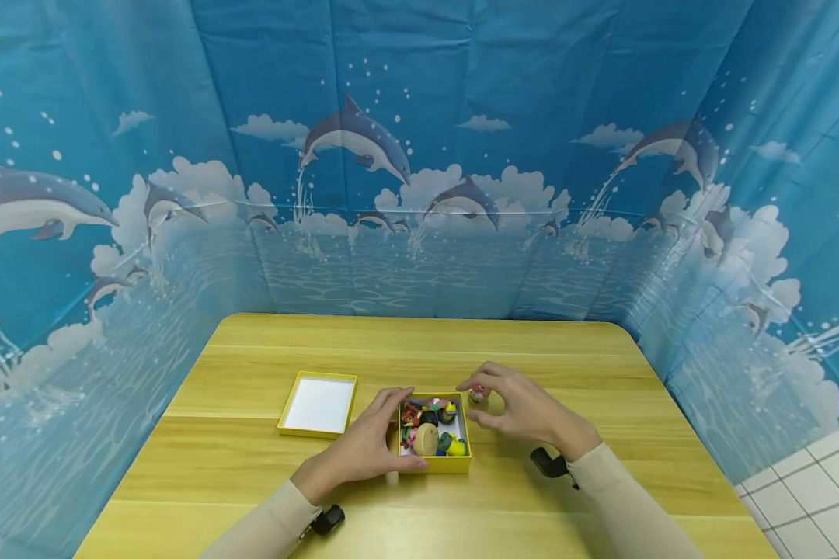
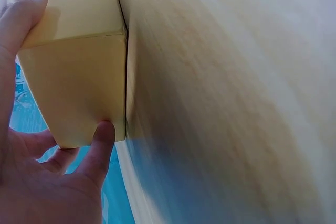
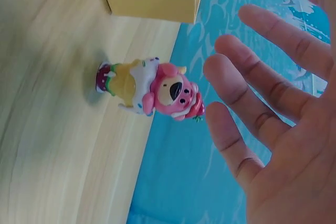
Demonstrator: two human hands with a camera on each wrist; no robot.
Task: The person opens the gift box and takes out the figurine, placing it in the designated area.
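In the head view a yellow box [image 1: 450, 466] full of small toy figures stands on the wooden table. My left hand [image 1: 370, 441] grips its left side, thumb at the front and fingers toward the back; the left wrist view shows fingertips pressed on the yellow wall [image 2: 79, 87]. To the right of the box, a small pink bear figurine [image 3: 170, 90] with a strawberry-like cap stands upright on the table. My right hand [image 1: 524, 404] is around it with fingers spread, and the right wrist view shows a gap between fingertips and figurine.
Left of the box lies a yellow-rimmed lid [image 1: 318, 404] with its white inside facing up. Inside the box are a round beige piece [image 1: 426, 440] and a green-and-yellow figure [image 1: 452, 444]. A blue dolphin curtain [image 1: 419, 264] surrounds the table's back and sides.
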